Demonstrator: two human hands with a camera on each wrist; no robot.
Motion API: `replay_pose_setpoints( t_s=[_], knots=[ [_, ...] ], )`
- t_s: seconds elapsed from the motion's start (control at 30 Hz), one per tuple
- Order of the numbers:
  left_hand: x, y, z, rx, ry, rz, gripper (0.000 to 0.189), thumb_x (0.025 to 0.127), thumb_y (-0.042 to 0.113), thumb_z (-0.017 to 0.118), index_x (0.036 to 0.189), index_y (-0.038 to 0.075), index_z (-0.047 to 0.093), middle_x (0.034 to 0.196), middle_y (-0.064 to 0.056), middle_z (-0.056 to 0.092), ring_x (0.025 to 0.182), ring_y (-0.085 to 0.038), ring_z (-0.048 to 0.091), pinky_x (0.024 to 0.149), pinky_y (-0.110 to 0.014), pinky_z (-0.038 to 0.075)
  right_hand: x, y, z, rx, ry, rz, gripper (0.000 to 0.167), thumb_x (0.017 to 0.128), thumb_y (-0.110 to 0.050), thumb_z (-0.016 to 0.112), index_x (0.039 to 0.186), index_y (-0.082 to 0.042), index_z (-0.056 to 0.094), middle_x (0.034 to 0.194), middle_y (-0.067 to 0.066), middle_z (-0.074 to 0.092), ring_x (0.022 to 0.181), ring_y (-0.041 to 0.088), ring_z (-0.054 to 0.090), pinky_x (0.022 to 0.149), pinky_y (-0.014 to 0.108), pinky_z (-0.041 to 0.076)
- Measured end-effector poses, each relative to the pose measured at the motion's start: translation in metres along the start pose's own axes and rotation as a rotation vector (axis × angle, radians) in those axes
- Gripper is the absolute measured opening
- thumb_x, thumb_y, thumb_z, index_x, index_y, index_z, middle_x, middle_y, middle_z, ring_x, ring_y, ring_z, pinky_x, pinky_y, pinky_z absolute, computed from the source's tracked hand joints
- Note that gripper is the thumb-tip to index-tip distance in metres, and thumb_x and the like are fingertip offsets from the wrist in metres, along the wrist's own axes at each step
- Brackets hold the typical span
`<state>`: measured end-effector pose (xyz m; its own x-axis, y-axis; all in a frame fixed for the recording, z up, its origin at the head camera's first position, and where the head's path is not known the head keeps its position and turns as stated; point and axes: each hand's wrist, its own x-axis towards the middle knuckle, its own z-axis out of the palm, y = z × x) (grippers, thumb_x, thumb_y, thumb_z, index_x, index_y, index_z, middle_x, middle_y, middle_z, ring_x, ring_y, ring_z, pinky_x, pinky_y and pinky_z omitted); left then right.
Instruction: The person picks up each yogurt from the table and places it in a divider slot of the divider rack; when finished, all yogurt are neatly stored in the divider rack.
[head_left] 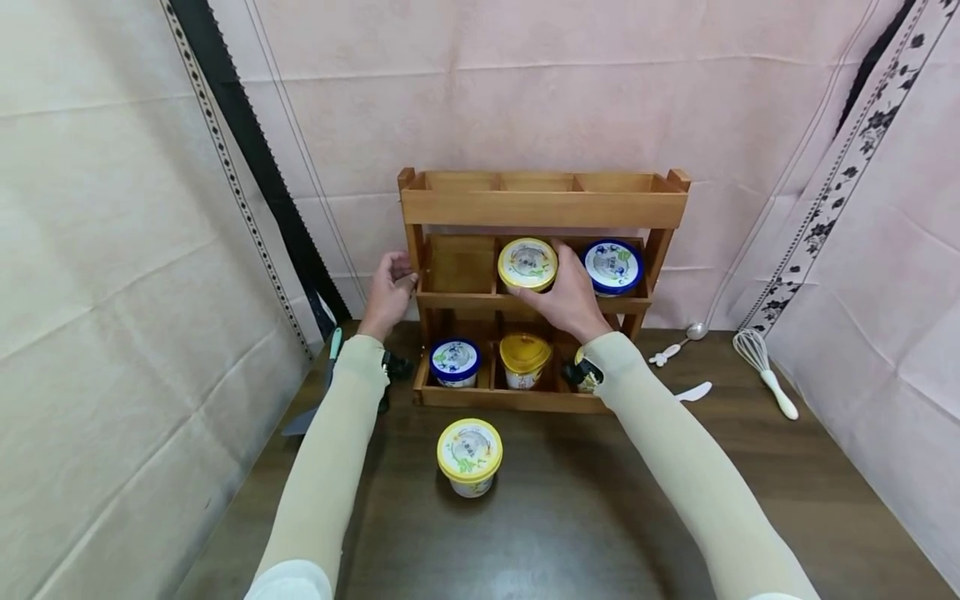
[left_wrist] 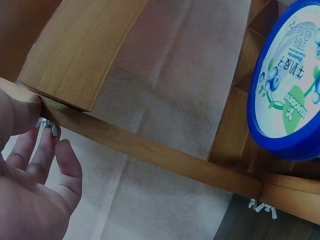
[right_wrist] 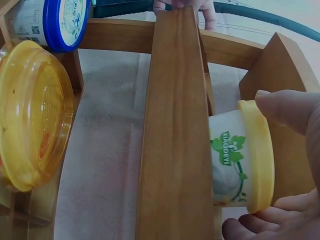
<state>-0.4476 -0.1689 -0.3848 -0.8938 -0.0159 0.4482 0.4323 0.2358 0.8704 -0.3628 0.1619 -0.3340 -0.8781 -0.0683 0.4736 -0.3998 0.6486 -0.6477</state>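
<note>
A three-tier wooden rack (head_left: 543, 208) stands on the table. My left hand (head_left: 388, 292) grips its left side post (left_wrist: 145, 149), thumb on one side and fingers by a wing nut (left_wrist: 48, 126). My right hand (head_left: 572, 296) holds a yellow-lidded tub (head_left: 528, 262) by its lid, at the middle compartment of the middle shelf; in the right wrist view thumb and fingers span the lid (right_wrist: 257, 155). A blue-lidded tub (head_left: 613, 267) sits just right of that hand. In front of the rack, another yellow-lidded tub (head_left: 470, 454) stands upright on the table.
The bottom shelf holds a blue-lidded tub (head_left: 454, 361), a tub with a clear yellow lid (head_left: 524, 358), and a tub partly hidden by my right wrist. Right of the rack lie a spoon (head_left: 678, 343), a white blade (head_left: 694, 392) and a whisk (head_left: 767, 373). Cloth walls surround the table.
</note>
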Motion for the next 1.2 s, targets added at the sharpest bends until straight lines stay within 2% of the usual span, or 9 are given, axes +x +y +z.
replay_pose_setpoints(
  t_s=[0.17,0.37,0.67,0.9,1.07,1.2],
  knots=[
    [0.000,0.000,-0.001,-0.014,-0.008,-0.013,0.039,0.106,0.003,0.058,0.144,0.007,0.050,0.141,-0.016,0.056,0.132,-0.031,0.055,0.117,-0.047,0.044,-0.013,-0.001,-0.005,-0.018,0.010,-0.039,0.108,0.084,-0.047,0.087,0.165,-0.009,0.026,0.164,0.018,0.040,0.149,0.037,0.043,0.124,0.056,0.037],
    [-0.001,0.002,0.001,0.019,-0.007,-0.033,0.038,0.107,0.006,0.058,0.145,0.010,0.050,0.143,-0.015,0.056,0.135,-0.029,0.055,0.118,-0.046,0.045,-0.031,-0.003,-0.014,0.005,0.024,-0.048,0.105,0.087,-0.050,0.084,0.167,-0.012,0.025,0.171,0.011,0.033,0.156,0.034,0.037,0.125,0.056,0.038],
    [0.003,0.002,0.006,0.020,-0.019,-0.037,0.037,0.107,0.006,0.058,0.143,0.011,0.050,0.140,-0.013,0.056,0.133,-0.028,0.055,0.117,-0.046,0.046,-0.064,-0.001,-0.022,0.073,0.001,-0.086,0.091,0.090,-0.043,0.084,0.161,-0.011,0.037,0.162,0.011,0.047,0.146,0.031,0.049,0.118,0.052,0.047],
    [0.002,0.002,0.005,0.014,-0.015,-0.034,0.036,0.107,0.005,0.058,0.142,0.012,0.051,0.139,-0.012,0.056,0.132,-0.028,0.055,0.117,-0.047,0.045,-0.094,-0.002,-0.015,0.132,-0.117,-0.124,0.081,0.093,-0.041,0.081,0.157,-0.010,0.043,0.156,0.010,0.054,0.143,0.031,0.054,0.115,0.055,0.049],
    [-0.001,0.003,0.003,0.027,-0.026,-0.051,0.038,0.108,0.007,0.058,0.144,0.011,0.050,0.142,-0.013,0.056,0.135,-0.028,0.055,0.117,-0.047,0.046,-0.117,0.001,0.001,0.181,-0.221,-0.153,0.073,0.094,-0.037,0.081,0.155,-0.014,0.046,0.153,0.008,0.057,0.141,0.029,0.056,0.114,0.054,0.050],
    [0.000,0.004,0.000,0.025,-0.010,-0.037,0.038,0.107,0.005,0.057,0.144,0.009,0.050,0.142,-0.015,0.055,0.135,-0.030,0.055,0.118,-0.048,0.045,-0.130,0.002,0.016,0.183,-0.312,-0.182,0.071,0.095,-0.042,0.079,0.153,-0.018,0.048,0.152,0.010,0.059,0.140,0.029,0.058,0.111,0.053,0.053]
  ],
)
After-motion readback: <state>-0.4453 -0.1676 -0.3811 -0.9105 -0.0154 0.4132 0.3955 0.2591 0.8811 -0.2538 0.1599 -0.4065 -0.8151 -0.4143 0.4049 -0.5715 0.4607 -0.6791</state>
